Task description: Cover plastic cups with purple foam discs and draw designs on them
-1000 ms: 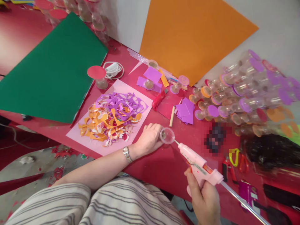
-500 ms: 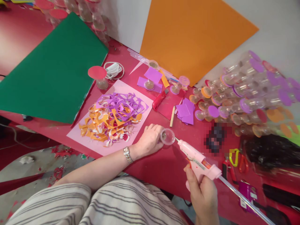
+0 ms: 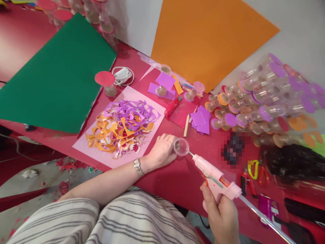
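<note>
Cup of clear, round-rimmed plastic, over the red counter: left hand grips it from nine o'clock, presumably steadying it! Right hand clasps the pale-pink plastic glue gun at four o'clock, metal nozzle against or just beside the cup; purple-and-orange paper scraps at ten, seemingly corralled on a pink paper sheet.

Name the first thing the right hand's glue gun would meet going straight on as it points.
Likely the clear cup at the left hand: the tip of the glue gun in the right hand appears right by its rim, though whether they touch is unclear.
</note>
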The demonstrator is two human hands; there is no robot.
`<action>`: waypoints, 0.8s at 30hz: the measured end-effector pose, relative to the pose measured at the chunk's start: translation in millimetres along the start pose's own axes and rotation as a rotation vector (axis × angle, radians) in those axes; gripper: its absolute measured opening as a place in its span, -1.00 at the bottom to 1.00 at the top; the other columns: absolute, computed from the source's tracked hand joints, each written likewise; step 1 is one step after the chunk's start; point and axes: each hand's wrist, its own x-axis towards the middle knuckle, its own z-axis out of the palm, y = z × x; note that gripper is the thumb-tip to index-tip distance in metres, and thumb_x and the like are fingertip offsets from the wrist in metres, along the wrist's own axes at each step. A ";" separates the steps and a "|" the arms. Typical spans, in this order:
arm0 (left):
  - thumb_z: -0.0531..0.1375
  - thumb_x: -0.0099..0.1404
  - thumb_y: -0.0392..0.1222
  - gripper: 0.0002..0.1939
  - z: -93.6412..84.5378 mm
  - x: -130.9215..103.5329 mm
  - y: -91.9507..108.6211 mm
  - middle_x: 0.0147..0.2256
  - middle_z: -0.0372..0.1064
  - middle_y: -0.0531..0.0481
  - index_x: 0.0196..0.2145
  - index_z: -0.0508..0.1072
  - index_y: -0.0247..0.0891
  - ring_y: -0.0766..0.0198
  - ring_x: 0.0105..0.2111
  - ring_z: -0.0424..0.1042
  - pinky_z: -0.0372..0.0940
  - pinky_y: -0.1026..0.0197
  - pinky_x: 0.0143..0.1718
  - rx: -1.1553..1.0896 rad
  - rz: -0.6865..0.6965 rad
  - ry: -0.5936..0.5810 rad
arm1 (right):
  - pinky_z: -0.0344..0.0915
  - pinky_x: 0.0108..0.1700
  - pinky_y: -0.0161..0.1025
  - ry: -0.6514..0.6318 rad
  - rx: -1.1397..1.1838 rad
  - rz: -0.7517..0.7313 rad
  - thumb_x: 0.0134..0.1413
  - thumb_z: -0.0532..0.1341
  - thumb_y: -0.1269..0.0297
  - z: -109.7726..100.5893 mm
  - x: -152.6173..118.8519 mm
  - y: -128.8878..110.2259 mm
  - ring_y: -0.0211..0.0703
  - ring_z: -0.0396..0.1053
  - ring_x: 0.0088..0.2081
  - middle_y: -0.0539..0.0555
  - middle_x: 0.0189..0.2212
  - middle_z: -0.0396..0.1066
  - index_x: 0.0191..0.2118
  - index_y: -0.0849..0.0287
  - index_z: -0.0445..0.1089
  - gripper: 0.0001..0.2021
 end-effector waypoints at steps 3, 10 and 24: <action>0.17 0.18 -0.28 -0.81 1.3 0.1 -1.1 -0.22 0.39 -0.13 -0.21 0.29 -0.25 0.04 -0.18 0.36 0.24 0.02 -0.12 0.007 0.006 0.000 | 0.25 -0.67 -0.27 0.024 -0.004 -0.018 -0.06 0.20 -0.33 0.4 -3.4 1.1 -0.11 0.32 -0.70 0.06 -0.76 0.33 -0.47 0.19 0.41 -0.43; 0.16 0.17 -0.29 -0.78 1.3 -0.1 -0.8 -0.20 0.41 -0.14 -0.19 0.32 -0.27 0.02 -0.16 0.35 0.25 0.01 -0.09 0.015 0.004 -0.002 | 0.26 -0.64 -0.26 0.003 -0.044 -0.033 -0.03 0.16 -0.34 2.9 4.3 -1.2 -0.09 0.34 -0.69 0.01 -0.81 0.25 -0.49 0.18 0.42 -0.42; 0.17 0.14 -0.30 -0.74 -1.7 -1.7 2.1 -0.18 0.40 -0.14 -0.16 0.32 -0.25 0.01 -0.13 0.34 0.25 0.00 -0.07 -0.027 0.004 -0.016 | 0.29 -0.59 -0.24 0.012 -0.022 -0.006 0.00 0.15 -0.32 9.4 4.9 -3.6 -0.03 0.40 -0.61 0.07 -0.77 0.33 -0.50 0.18 0.45 -0.43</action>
